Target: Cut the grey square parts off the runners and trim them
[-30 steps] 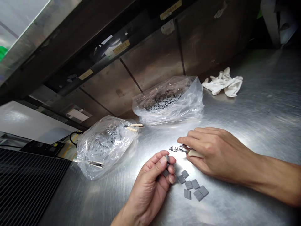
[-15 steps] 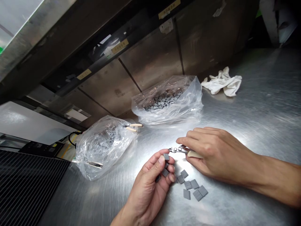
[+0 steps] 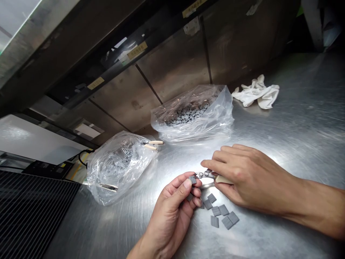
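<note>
My left hand (image 3: 169, 212) pinches a small grey ribbed block (image 3: 192, 179) between thumb and fingertips, and at least one more grey piece (image 3: 190, 197) sits against its fingers. My right hand (image 3: 248, 176) grips small side cutters (image 3: 205, 174) with cream handles. Their steel jaws almost touch the held block, and I cannot tell if they contact it. Several loose grey blocks (image 3: 219, 211) lie on the steel table (image 3: 296, 136) just below the cutters, next to my left fingers.
Two clear plastic bags (image 3: 194, 117) (image 3: 118, 169) hold many grey blocks, with a second cream-handled cutter (image 3: 151, 144) beside the nearer bag. White cloth gloves (image 3: 256, 93) lie crumpled at the back. A black ribbed grille (image 3: 27, 216) lies at the left.
The cutter jaws have moved down and closer to the grey block held in my left hand. That block now sits higher at the fingertips. The view has shifted slightly.
</note>
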`<state>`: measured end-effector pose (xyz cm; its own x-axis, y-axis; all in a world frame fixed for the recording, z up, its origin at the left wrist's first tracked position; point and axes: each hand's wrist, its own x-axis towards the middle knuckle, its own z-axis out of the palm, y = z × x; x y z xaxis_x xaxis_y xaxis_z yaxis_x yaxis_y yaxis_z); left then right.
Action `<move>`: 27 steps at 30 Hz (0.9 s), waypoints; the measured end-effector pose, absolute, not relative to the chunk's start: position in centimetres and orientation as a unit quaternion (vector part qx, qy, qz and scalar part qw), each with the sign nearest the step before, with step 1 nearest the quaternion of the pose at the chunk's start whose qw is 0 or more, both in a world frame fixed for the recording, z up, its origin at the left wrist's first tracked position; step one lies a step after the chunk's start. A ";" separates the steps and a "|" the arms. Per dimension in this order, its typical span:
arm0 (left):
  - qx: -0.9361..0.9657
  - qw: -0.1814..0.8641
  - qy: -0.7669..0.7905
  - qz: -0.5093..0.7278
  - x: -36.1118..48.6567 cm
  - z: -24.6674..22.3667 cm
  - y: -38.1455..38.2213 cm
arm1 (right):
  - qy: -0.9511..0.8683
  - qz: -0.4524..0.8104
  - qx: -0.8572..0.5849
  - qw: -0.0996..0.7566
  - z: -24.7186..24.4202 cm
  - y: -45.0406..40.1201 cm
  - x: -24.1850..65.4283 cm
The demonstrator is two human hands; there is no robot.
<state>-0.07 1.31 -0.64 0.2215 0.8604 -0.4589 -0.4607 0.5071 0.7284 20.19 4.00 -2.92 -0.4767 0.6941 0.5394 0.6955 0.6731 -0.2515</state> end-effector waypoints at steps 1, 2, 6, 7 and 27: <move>0.228 0.747 0.441 0.442 -0.1 -0.7 1.3 | -0.860 -0.005 -0.404 0.311 -2.9 4.0 20.2; 0.229 0.747 0.440 0.442 0.0 -0.7 1.3 | -0.861 -0.010 -0.404 0.309 -2.9 4.0 20.2; 0.230 0.750 0.437 0.440 -0.1 -0.8 1.3 | -0.865 -0.019 -0.402 0.300 -2.9 4.0 20.2; 0.231 0.750 0.437 0.440 -0.1 -0.8 1.3 | -0.866 -0.020 -0.401 0.299 -2.9 4.0 20.2; 0.233 0.742 0.446 0.442 -0.4 -1.0 1.4 | -0.876 -0.030 -0.394 0.277 -2.9 3.9 20.3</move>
<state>-0.37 1.39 -1.01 0.2099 0.8648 -0.4562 -0.4485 0.4997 0.7410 20.28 3.94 -2.93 -0.5368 0.6735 0.5082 0.7067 0.6880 -0.1654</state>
